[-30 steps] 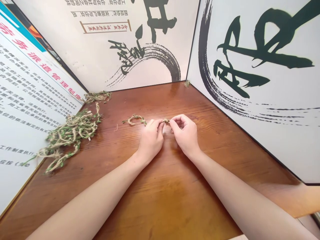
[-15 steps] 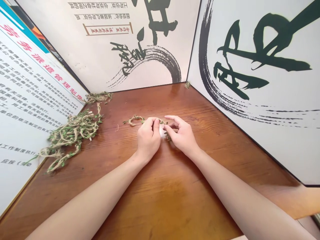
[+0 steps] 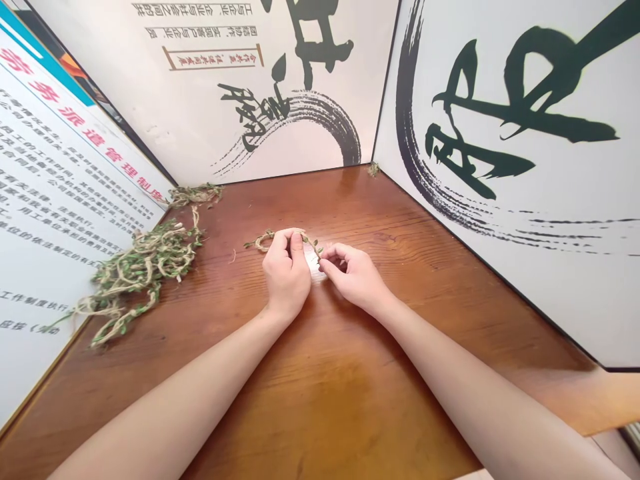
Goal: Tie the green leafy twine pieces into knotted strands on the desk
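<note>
A piece of leafy twine point(image 3: 313, 244), tan cord with small green leaves, runs between my two hands over the middle of the table. My left hand point(image 3: 287, 270) is closed, pinching the twine between thumb and fingers. A curled end of it shows beyond that hand, on its left side. My right hand point(image 3: 353, 270) is closed too, with thumb and forefinger on the twine's right part. A bright white patch shows on the wood between the hands; I cannot tell whether it is glare or an object.
A tangled heap of leafy twine point(image 3: 150, 263) lies at the table's left edge, with a smaller bunch point(image 3: 195, 194) behind it. A small tuft point(image 3: 373, 170) sits in the back corner. Printed panels point(image 3: 300, 147) border the wooden table point(image 3: 320, 400) left, back and right.
My left hand has shifted slightly left. My right hand's raised fingers have closed onto the twine, and the stretch between the hands now shows more plainly.
</note>
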### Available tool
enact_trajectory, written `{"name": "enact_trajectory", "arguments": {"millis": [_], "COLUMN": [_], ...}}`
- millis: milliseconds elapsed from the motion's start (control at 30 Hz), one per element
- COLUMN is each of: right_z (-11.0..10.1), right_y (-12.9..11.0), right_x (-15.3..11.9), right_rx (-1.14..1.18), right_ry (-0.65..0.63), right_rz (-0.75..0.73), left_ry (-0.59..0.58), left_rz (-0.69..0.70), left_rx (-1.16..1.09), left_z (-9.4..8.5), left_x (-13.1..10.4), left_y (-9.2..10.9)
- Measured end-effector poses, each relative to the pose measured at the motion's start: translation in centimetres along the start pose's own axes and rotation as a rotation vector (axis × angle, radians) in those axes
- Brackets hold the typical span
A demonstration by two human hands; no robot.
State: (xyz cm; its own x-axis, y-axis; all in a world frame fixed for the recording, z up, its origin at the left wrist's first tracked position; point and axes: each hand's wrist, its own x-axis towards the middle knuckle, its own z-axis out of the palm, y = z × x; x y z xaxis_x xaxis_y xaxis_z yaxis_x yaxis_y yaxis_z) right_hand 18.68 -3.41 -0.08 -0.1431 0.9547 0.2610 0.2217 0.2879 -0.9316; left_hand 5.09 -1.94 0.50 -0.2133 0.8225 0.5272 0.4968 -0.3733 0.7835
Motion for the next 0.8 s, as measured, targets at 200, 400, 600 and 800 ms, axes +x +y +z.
{"name": "enact_trajectory", "arguments": {"millis": [200, 400, 600, 800], "right_z": [0.20, -0.21, -0.22, -0.48], "right_y": [-0.26, -0.46, -0.20, -0.33], "right_x": [-0.22, -0.04, -0.03, -0.08], "right_rx": [-0.012, -0.003, -0.106, -0.188], "right_ry": [0.088, 0.210, 0.270, 0.301], "right_rz": [-0.084, -0.159, -0.265, -0.301], "left_ry": [-0.088, -0.294, -0.379, -0.493], "left_rz": [-0.091, -0.024, 0.028, 0.003], "left_rx": [-0.046, -0.034, -0.127, -0.279], "left_z": [0.08, 0.17, 0.35, -0.16], "left_x": [0.28, 0.29, 0.30, 0.39], "left_y": [-0.35, -0.51, -0.71, -0.52]}}
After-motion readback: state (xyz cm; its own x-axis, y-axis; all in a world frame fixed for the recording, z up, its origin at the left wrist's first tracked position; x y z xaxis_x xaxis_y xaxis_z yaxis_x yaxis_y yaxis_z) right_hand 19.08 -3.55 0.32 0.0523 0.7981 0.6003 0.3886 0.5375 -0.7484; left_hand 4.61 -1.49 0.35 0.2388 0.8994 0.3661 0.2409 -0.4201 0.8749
